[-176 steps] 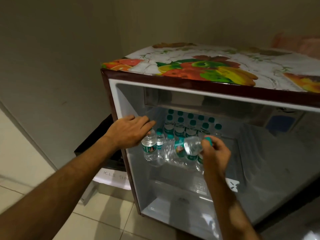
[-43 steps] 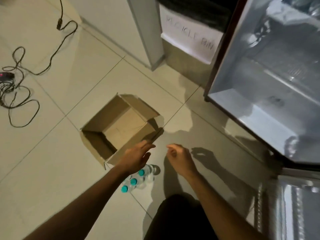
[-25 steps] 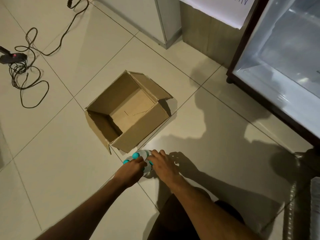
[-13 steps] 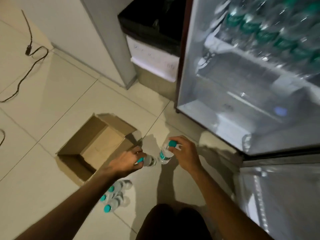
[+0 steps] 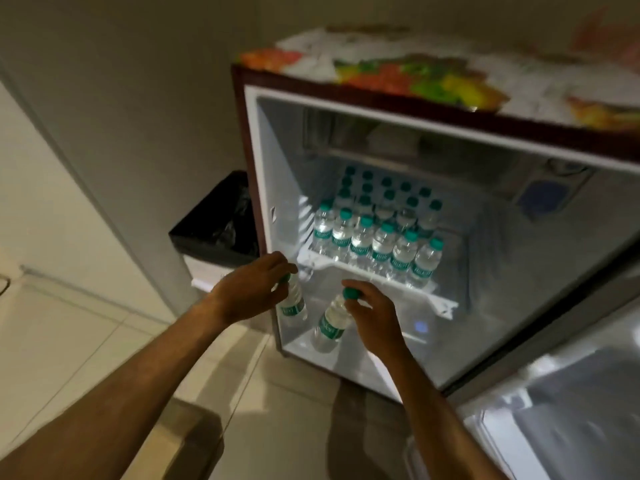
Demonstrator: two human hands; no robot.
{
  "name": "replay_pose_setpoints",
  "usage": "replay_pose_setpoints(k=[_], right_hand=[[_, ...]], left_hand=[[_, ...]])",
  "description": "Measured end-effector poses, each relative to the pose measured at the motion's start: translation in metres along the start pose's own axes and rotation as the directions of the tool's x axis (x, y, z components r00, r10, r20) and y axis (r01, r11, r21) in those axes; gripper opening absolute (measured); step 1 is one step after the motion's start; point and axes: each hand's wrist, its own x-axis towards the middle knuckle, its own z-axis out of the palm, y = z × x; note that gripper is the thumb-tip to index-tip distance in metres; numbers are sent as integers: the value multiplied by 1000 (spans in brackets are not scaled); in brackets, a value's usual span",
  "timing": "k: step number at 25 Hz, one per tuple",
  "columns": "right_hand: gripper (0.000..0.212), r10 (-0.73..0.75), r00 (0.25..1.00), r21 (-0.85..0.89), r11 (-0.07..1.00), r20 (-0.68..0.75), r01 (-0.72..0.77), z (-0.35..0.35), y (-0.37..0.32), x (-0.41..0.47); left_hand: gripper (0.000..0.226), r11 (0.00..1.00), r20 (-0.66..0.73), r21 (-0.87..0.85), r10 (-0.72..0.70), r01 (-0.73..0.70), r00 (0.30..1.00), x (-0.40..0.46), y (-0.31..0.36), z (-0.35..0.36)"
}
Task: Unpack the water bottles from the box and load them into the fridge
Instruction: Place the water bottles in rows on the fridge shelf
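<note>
Both hands at the mouth of the open fridge point(image 5: 263, 161), one small water bottle in each. My left hand point(image 5: 247, 294) curls its fingers over the cap end of the left bottle point(image 5: 292, 306), which hangs nearly upright just inside the fridge's left wall; I hold it by the top so the base is free to go down first. My right hand point(image 5: 372, 315) pinches the green cap of the right bottle point(image 5: 329, 325), which hangs tilted, base swung toward the lower left, below the level of the shelf point(image 5: 381, 277). On that shelf the loaded bottles point(image 5: 377, 230) stand in tight rows, green caps up, filling the left and middle from the back to the front edge; bare shelf shows only to their right, which looks to be where these two belong, so each will need lifting above the shelf lip and carrying rightward. The tilted one should be brought upright first, or it may knock over the front row. A black-lined bin point(image 5: 214, 223) stands just beside the fridge on the left, and a fruit-print cover point(image 5: 433, 77) lies on top. The box is out of view here, so I cannot tell how many bottles remain to load.
</note>
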Motion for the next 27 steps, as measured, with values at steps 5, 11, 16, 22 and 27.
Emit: replay_pose_setpoints(k=[5, 11, 16, 22, 27], right_hand=[[33, -222, 967, -31, 975, -124, 220, -25, -24, 31], [29, -158, 949, 258, 939, -272, 230, -34, -24, 55], [16, -72, 962, 533, 820, -263, 207, -41, -24, 75], [19, -68, 974, 577, 796, -215, 183, -51, -50, 98], [27, 4, 939, 426, 892, -343, 152, -57, -56, 135]], left_hand=[[30, 949, -76, 187, 272, -254, 959, 79, -1, -59], [31, 820, -58, 426, 446, -381, 893, 129, -11, -85], [33, 816, -30, 466, 401, -342, 916, 138, -23, -71], [35, 823, 34, 474, 337, -312, 941, 147, -30, -61], [56, 670, 66, 605, 497, -431, 865, 148, -48, -49]])
